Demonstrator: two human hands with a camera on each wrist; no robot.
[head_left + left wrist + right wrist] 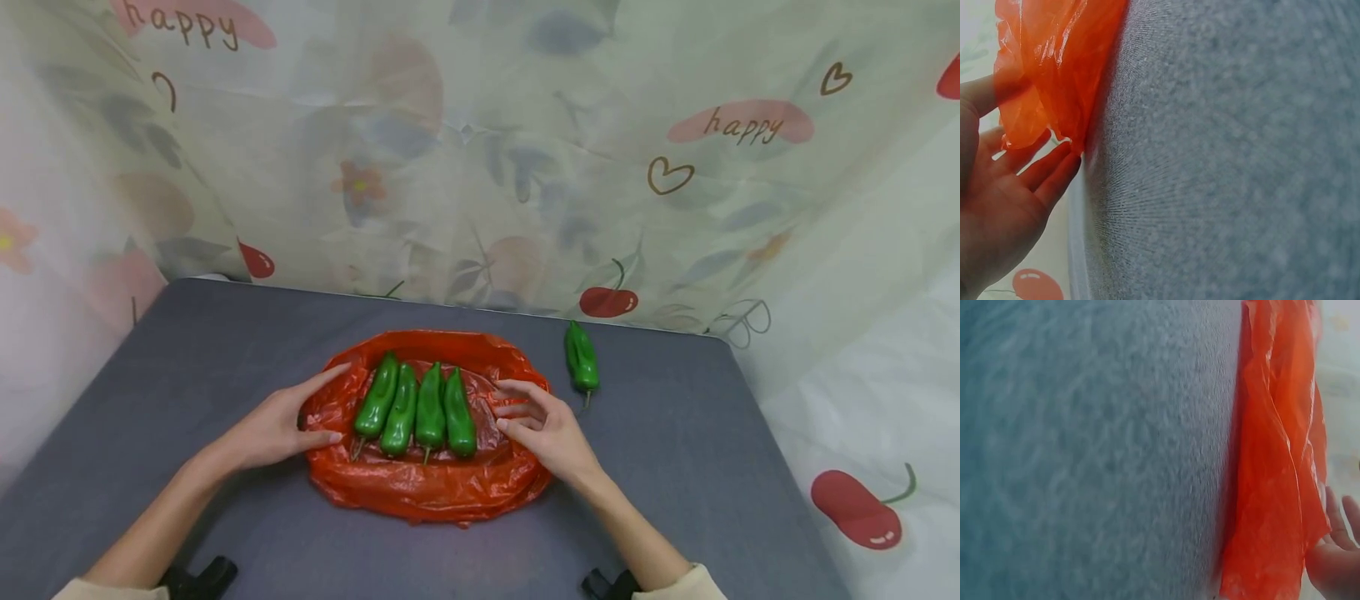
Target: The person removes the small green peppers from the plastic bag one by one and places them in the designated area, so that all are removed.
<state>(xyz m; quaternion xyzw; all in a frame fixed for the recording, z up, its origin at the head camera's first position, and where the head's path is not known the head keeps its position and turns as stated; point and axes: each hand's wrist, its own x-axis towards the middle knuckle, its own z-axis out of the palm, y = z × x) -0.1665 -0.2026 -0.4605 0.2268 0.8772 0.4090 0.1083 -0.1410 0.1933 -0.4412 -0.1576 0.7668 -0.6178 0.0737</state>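
Several green peppers (431,408) lie side by side in a spread red plastic bag (420,479), whose rim is rolled and crumpled around them. My left hand (272,425) is at the bag's left edge, thumb and forefinger spread over the rim; in the left wrist view its fairly straight fingers (1057,172) touch the plastic from outside. Over the right rim my right hand (551,433) reaches inward, fingers loosely bent, with no pepper in them. The right wrist view shows only part of that hand (1338,550) behind the red plastic.
One more green pepper (582,357) lies apart on the grey tabletop (660,450), beyond the bag to the right, near the back edge. A printed curtain (480,167) hangs behind the table and along both sides.
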